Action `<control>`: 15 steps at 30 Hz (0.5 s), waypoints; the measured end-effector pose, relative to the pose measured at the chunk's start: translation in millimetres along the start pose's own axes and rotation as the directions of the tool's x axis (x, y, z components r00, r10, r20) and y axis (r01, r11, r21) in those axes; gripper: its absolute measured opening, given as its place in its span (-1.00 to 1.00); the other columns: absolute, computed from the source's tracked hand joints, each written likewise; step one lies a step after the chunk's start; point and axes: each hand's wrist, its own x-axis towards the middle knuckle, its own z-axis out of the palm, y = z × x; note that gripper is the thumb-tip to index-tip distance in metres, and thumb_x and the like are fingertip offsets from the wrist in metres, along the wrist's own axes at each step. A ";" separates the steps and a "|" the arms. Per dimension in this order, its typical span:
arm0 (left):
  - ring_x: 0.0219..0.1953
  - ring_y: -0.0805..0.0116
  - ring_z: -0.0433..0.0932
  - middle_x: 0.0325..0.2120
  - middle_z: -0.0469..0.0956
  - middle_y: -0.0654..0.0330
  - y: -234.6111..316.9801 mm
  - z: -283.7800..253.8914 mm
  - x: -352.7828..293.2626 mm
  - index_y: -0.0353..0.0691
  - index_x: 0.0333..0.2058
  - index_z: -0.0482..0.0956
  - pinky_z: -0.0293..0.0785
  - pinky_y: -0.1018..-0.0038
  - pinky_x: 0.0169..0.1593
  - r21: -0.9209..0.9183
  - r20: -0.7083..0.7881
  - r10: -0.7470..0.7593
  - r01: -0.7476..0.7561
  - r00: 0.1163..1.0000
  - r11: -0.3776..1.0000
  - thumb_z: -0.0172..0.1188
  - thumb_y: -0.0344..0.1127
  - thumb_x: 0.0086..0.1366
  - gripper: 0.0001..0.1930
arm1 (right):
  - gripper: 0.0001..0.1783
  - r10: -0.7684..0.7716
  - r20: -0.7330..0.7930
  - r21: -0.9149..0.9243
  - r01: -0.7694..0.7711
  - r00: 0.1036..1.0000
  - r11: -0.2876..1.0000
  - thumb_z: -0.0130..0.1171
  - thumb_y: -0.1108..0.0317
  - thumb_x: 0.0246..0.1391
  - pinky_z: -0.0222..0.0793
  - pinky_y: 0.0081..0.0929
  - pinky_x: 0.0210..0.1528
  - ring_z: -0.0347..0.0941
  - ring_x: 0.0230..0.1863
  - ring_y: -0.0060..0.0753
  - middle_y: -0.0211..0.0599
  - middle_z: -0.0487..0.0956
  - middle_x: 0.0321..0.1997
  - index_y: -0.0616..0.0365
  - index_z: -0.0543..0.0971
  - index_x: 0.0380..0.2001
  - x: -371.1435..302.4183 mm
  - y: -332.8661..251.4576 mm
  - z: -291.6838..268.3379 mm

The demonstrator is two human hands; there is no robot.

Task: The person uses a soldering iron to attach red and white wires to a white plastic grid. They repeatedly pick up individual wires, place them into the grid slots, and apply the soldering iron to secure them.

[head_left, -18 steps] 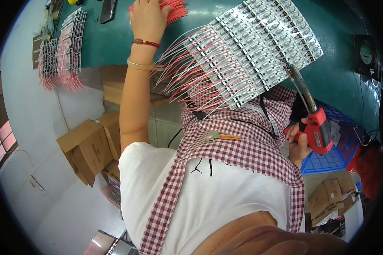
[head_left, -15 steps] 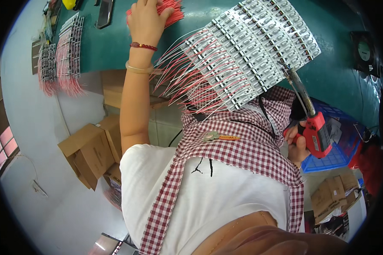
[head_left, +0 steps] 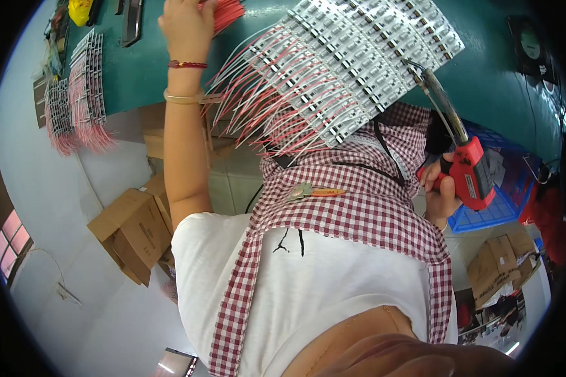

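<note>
My left hand point(head_left: 188, 28) reaches over the bench at the upper edge, at a bundle of thin red wires point(head_left: 227, 14). Its fingertips are cut off by the picture's edge, so its grip is unclear. Closed round the handle of a red soldering gun point(head_left: 470, 176) is my right hand point(head_left: 440, 191). The gun's metal tip lies over the right part of a large panel of joined white circuit boards point(head_left: 358, 60); contact cannot be made out. Many red and white wires point(head_left: 277, 94) fan out from the panel's left side and hang past the bench edge above my checked apron.
More wired board strips point(head_left: 87, 81) lie at the bench's left end, with a dark phone-like object point(head_left: 131, 22) and a yellow item point(head_left: 80, 11) behind. At right are a black device point(head_left: 532, 47) and a blue crate point(head_left: 484, 217). Cardboard boxes point(head_left: 135, 232) stand below.
The view has turned slightly, so the bench things sit further left. My left hand stays at the red wires, now leftward on the bundle. Soldering gun and panel keep their places relative to each other.
</note>
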 end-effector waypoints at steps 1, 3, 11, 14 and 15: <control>-0.27 0.18 0.50 -0.41 0.55 0.23 -5.6 -1.2 -1.0 -0.06 -0.40 0.62 0.39 0.27 -0.26 -0.051 -0.008 0.004 -0.005 1.000 0.999 0.23 -0.21 0.13 -0.89 | -0.44 0.008 0.007 0.003 -0.008 1.000 1.000 0.11 0.07 0.12 0.25 -0.59 -0.59 0.22 -0.70 -0.59 -0.30 0.39 -0.58 0.33 0.30 -0.03 -0.1 0.3 -0.6; -0.32 0.20 0.54 -0.43 0.57 0.23 -11.8 -2.4 2.8 -0.09 -0.40 0.62 0.41 0.30 -0.28 -0.156 -0.033 0.016 -0.021 0.999 0.988 0.23 -0.22 0.14 -0.88 | -0.44 0.024 0.014 0.016 -0.025 1.000 1.000 0.11 0.07 0.11 0.26 -0.59 -0.58 0.22 -0.70 -0.59 -0.30 0.39 -0.58 0.33 0.30 -0.03 -1.5 0.9 -1.6; -0.43 0.22 0.49 -0.50 0.50 0.18 102.7 -71.9 -30.2 -0.22 -0.35 0.61 0.42 0.39 -0.32 -0.533 -0.100 0.201 -0.223 0.974 0.816 0.24 -0.56 0.01 -0.82 | -0.42 0.077 0.011 0.033 -0.077 0.997 0.996 0.16 0.06 0.08 0.26 -0.57 -0.57 0.22 -0.69 -0.58 -0.31 0.39 -0.58 0.31 0.31 -0.03 -12.8 3.4 -8.3; -0.40 0.21 0.46 -0.48 0.46 0.19 152.2 -86.7 -69.6 -0.23 -0.36 0.61 0.39 0.39 -0.32 -0.689 0.044 0.257 -0.156 0.965 0.707 0.23 -0.60 -0.04 -0.78 | -0.41 0.152 -0.004 0.007 -0.152 0.988 0.988 0.19 0.05 0.06 0.24 -0.57 -0.57 0.23 -0.68 -0.58 -0.32 0.40 -0.58 0.31 0.32 -0.03 -21.5 4.2 -11.8; -0.39 0.21 0.44 -0.48 0.44 0.19 163.4 -89.1 -80.0 -0.23 -0.36 0.60 0.38 0.39 -0.32 -0.693 0.083 0.258 -0.130 0.963 0.709 0.22 -0.61 -0.05 -0.78 | -0.40 0.171 0.031 -0.012 -0.171 0.985 0.985 0.19 0.05 0.06 0.23 -0.56 -0.56 0.23 -0.67 -0.58 -0.32 0.40 -0.59 0.31 0.32 -0.02 -24.9 5.6 -15.4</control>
